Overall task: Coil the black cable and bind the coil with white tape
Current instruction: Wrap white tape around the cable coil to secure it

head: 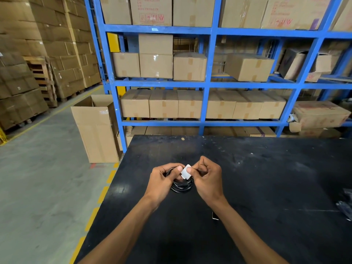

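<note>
Black cable [181,187], wound into a small coil, sits between the two hands above the bench [266,178], toward the bench's left half and about midway between its far and near edges. Whether the coil rests on the top or is held just clear of it cannot be told. A short piece of white tape [185,172] stands at the upper part of the coil, partly lifted, with one end down against the strands.

The left hand [163,180] curls around the coil's left side, its thumb pressed beside the tape. The right hand [208,178] pinches the tape with thumb and forefinger, the other fingers folded into the palm. The two hands are close together, their thumbs almost touching across the tape. Both forearms are bare and come in from the near edge.

The bench top is dark and scuffed, with pale specks near the far edge. A small dark thing [215,216] with a light edge lies just beside the right forearm; what it is cannot be made out. At the right edge lies some black crumpled stuff [345,206], partly cut off.

Past the far edge stands a blue rack [206,103] filled with cardboard boxes. An open carton [95,128] stands on the floor by the bench's far left corner, and stacked boxes [38,44] on pallets fill the left.
</note>
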A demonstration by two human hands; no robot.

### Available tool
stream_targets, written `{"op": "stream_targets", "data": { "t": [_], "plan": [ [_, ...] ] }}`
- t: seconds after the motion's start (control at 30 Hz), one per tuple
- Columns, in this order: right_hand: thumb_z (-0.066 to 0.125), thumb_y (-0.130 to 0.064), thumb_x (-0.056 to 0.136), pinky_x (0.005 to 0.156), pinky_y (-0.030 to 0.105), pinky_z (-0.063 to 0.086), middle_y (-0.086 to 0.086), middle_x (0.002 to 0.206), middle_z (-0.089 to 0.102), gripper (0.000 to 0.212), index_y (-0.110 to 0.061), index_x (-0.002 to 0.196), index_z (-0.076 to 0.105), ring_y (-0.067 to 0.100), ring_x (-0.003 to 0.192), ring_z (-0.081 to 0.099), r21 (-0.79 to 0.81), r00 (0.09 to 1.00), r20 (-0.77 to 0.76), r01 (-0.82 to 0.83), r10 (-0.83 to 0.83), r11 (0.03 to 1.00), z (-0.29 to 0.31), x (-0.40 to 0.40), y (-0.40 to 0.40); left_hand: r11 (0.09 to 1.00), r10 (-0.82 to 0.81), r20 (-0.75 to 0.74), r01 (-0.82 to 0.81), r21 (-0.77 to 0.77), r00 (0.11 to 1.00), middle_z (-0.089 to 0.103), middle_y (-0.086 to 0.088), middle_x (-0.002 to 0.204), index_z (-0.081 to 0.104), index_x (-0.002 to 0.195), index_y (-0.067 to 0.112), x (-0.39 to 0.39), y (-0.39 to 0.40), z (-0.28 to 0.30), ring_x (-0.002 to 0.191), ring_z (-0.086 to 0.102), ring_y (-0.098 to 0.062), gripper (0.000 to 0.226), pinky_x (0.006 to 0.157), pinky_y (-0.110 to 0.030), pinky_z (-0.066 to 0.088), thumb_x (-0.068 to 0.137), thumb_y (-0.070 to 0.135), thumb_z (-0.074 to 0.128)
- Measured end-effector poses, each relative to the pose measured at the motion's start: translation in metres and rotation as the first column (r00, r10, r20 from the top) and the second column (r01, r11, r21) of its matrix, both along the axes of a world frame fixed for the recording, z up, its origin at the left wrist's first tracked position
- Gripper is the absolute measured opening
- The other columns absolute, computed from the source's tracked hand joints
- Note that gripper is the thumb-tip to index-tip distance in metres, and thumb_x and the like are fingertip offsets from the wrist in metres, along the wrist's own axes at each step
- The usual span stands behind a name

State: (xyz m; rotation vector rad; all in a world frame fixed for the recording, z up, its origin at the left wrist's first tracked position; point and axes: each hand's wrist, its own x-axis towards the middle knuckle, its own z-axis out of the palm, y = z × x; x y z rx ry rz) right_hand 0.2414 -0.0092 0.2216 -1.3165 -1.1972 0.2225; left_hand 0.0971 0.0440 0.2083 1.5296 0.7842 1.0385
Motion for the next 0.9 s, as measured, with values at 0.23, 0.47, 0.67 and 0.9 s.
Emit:
{"op": "stream_targets", "data": {
  "t": [0.23, 0.47, 0.67, 0.9],
  "plan": [
    [0.084, 0.001, 0.071, 0.073, 0.026, 0.060, 0.004, 0.077, 0.080, 0.032, -0.008, 0.075, 0.054, 0.016, 0.077, 0.078, -0.074, 0.972, -0.146, -0.196, 0.184, 0.978, -0.008, 0.013, 0.004, 0.994, -0.003, 0.091, 0.013, -0.106, 0.996, 0.077, -0.011, 0.083, 0.077, 0.099, 0.016, -0.003, 0.007, -0.006, 0.077, 0.069, -0.013, 0.015, 0.075, -0.019, 0.053, 0.091, 0.012, 0.065],
    [0.081, -0.004, 0.076, 0.071, 0.021, 0.057, 0.001, 0.077, 0.078, 0.036, -0.017, 0.071, 0.048, 0.013, 0.076, 0.076, -0.080, 0.968, -0.142, -0.218, 0.205, 0.973, -0.014, 0.018, 0.005, 0.974, -0.021, 0.158, 0.056, -0.221, 0.987, 0.075, -0.019, 0.088, 0.076, 0.102, 0.015, 0.002, 0.007, -0.013, 0.083, 0.070, -0.021, 0.017, 0.078, -0.024, 0.055, 0.092, 0.011, 0.063],
    [0.083, -0.018, 0.077, 0.084, 0.027, 0.059, -0.002, 0.101, 0.077, 0.028, -0.022, 0.097, 0.064, 0.010, 0.097, 0.072, -0.155, 0.928, -0.316, -0.255, 0.197, 0.955, -0.024, 0.027, 0.002, 0.943, 0.015, 0.281, 0.080, -0.324, 0.960, 0.072, -0.013, 0.082, 0.075, 0.102, 0.013, 0.007, 0.009, -0.011, 0.079, 0.069, -0.017, 0.018, 0.070, -0.023, 0.055, 0.093, 0.012, 0.060],
    [0.072, -0.005, 0.087, 0.075, 0.032, 0.061, 0.010, 0.093, 0.076, 0.033, -0.013, 0.115, 0.057, 0.018, 0.085, 0.072, -0.232, 0.796, -0.548, -0.441, 0.258, 0.867, -0.029, 0.026, 0.002, 0.954, 0.017, 0.292, 0.072, -0.292, 0.956, 0.072, -0.005, 0.086, 0.073, 0.108, 0.016, 0.014, 0.010, -0.013, 0.087, 0.067, -0.013, 0.024, 0.074, -0.023, 0.055, 0.087, 0.024, 0.064]
  ]
}}
